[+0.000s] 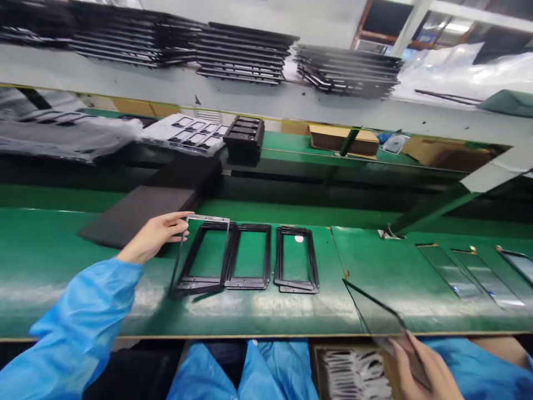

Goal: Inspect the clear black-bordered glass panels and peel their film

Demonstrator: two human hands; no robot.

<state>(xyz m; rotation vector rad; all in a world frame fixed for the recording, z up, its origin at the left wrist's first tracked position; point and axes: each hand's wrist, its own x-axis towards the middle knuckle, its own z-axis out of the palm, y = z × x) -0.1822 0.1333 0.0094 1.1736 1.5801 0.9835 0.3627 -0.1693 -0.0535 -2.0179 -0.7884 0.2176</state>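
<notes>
My left hand (160, 236) pinches the upper left corner of a thin rectangular frame (210, 219), grey along its top edge. That frame is tilted up over the leftmost stack of black frames (194, 282) on the green bench. Beside it lie a middle stack of black frames (247, 286) and a right stack of black frames (297, 288), the latter with a pale round spot showing inside its opening. Low at the right, my right hand (428, 369) grips a dark-edged glass panel (378, 311) by its near end. The panel slants above the bench's front edge.
Several glass panels (449, 270) lie on the bench at right. A dark flat block (133, 214) sits behind my left hand. Black trays (245, 136) and a cardboard box (343, 139) stand at the back, beneath a shelf with frame stacks (245, 53). A box of white strips (353, 372) is below.
</notes>
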